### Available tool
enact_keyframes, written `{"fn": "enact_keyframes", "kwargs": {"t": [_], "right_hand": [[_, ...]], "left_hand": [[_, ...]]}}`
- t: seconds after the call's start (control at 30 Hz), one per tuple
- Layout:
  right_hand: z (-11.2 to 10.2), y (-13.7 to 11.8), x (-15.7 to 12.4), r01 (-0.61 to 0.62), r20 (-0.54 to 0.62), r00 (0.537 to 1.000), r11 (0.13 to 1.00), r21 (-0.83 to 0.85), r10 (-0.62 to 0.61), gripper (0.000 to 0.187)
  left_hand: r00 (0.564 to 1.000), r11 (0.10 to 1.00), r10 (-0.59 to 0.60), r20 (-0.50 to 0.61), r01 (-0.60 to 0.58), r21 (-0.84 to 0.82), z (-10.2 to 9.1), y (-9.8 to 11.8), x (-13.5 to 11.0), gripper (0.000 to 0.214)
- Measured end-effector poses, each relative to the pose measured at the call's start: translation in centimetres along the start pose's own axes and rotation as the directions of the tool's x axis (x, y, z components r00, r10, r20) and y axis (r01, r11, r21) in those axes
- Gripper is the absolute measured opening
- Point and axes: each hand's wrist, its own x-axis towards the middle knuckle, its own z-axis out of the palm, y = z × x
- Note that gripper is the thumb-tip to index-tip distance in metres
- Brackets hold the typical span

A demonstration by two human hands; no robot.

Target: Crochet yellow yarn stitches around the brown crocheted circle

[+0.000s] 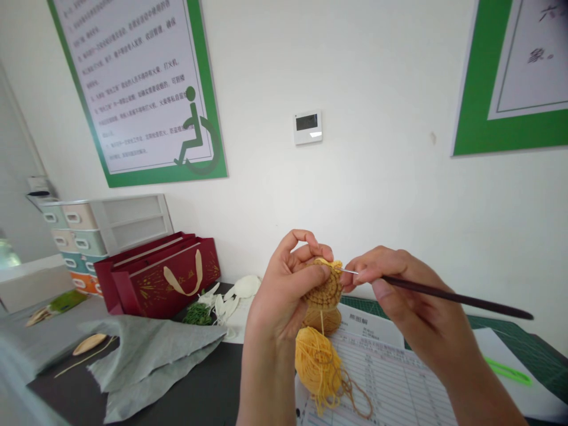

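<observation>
My left hand (288,278) pinches a round tan-and-yellow crochet piece (325,288) between thumb and fingers, holding it up above the table. In my right hand (399,290) is a crochet hook with a long dark handle (465,300), its thin metal tip meeting the top edge of the piece. Yellow yarn lies along that edge by my left fingertips. Below my hands a yellow yarn ball (317,361) rests on a printed sheet (390,378), with loose tan strands beside it. Behind it sits a tan yarn ball (326,319), partly hidden by the crochet piece.
Dark red gift bags (155,272) stand at the left, before a small drawer unit (80,236). Grey cloth (155,355) covers part of the dark table. White and green crocheted pieces (226,302) lie nearby. To the right are a green cutting mat (510,337) and a bright green plastic tool (508,371).
</observation>
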Motion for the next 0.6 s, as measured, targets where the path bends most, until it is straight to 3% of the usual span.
{"fn": "enact_keyframes", "kwargs": {"t": [0.17, 0.37, 0.6], "right_hand": [[0.1, 0.3, -0.1, -0.045, 0.011, 0.999, 0.996, 0.083, 0.044, 0.018], [0.6, 1.6, 0.1, -0.151, -0.068, 0.98, 0.918, 0.367, 0.188, 0.019], [1.4, 2.4, 0.2, -0.228, -0.214, 0.908, 0.854, 0.468, 0.36, 0.009]], "left_hand": [[1.0, 1.0, -0.007, -0.017, 0.006, -0.016, -0.2, -0.1, 0.1, 0.04], [0.999, 0.999, -0.03, -0.019, 0.029, -0.029, -0.3, 0.0, 0.1, 0.041], [0.998, 0.999, -0.03, 0.06, 0.033, -0.036, 0.2, -0.2, 0.1, 0.038]]}}
